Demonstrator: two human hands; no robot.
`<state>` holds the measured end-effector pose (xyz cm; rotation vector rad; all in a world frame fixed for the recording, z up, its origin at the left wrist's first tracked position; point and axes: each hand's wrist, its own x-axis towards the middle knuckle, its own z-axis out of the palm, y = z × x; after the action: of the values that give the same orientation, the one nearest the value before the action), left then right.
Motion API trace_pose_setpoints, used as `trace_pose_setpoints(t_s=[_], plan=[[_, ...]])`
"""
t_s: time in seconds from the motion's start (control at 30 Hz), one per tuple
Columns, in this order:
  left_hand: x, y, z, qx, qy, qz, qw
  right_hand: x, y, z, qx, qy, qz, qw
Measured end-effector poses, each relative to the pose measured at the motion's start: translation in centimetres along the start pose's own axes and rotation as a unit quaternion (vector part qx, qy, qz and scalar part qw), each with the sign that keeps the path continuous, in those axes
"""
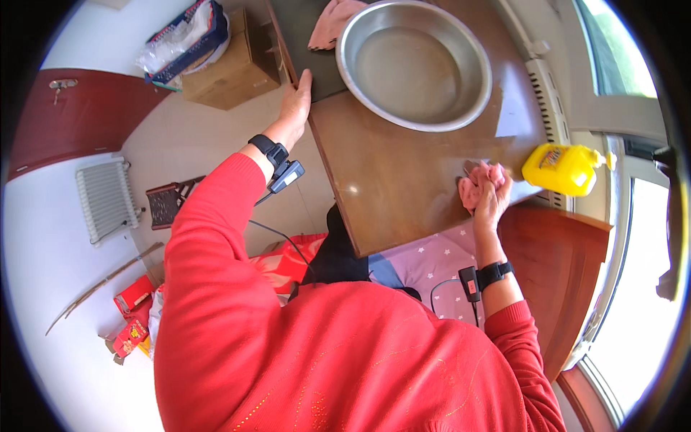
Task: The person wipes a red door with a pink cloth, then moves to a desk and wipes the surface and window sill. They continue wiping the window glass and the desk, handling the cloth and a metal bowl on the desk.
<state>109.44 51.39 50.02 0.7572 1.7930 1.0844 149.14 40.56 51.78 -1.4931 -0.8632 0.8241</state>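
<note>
My right hand [493, 200] grips a crumpled pink cloth [475, 189] and presses it against the brown wooden tabletop [403, 191], near the right edge. Close by on the right is a yellow pump bottle [558, 169]. My left hand [295, 108] rests at the table's left edge with its fingers stretched out, holding nothing. Between and beyond my hands sits a wide round metal basin [410, 65], which seems to have water in it. A second pink cloth [335, 21] lies just left of the basin.
Left of the table, a cardboard box [230, 68] stands on the floor beside a blue basket [187, 39]. A white radiator [548, 101] and a window border the right side. Below the table is a star-patterned purple cloth [432, 263]. Thin wires hang from my wrist straps.
</note>
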Motion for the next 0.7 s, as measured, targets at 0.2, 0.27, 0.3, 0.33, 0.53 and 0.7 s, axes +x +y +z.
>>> trace_pose_setpoints(t_s=[0.2, 0.27, 0.3, 0.33, 0.53, 0.7], plan=[[-0.7, -2.6, 0.7, -0.017, -0.003, 0.120, 0.993, -0.3, 2.4, -0.5, -0.457, 0.005, -0.212, 0.864], [-0.9, -2.5, 0.5, -0.021, -0.024, 0.134, 0.990, -0.4, 2.4, -0.7, -0.475, 0.000, -0.202, 0.857], [-0.8, -2.3, 0.5, -0.034, -0.031, 0.149, 0.988, -0.5, 2.4, -0.7, -0.487, 0.005, -0.199, 0.851], [-1.0, -2.1, 0.4, -0.044, -0.039, 0.122, 0.991, -0.6, 2.5, -0.7, -0.505, 0.006, -0.193, 0.842], [-0.9, -1.6, 0.1, -0.061, -0.069, 0.074, 0.993, -1.4, 2.6, -0.5, -0.526, -0.007, -0.109, 0.844], [-0.6, -2.7, -0.4, 0.014, -0.059, 0.079, 0.995, -1.8, 1.9, 0.2, -0.560, -0.012, -0.160, 0.813]])
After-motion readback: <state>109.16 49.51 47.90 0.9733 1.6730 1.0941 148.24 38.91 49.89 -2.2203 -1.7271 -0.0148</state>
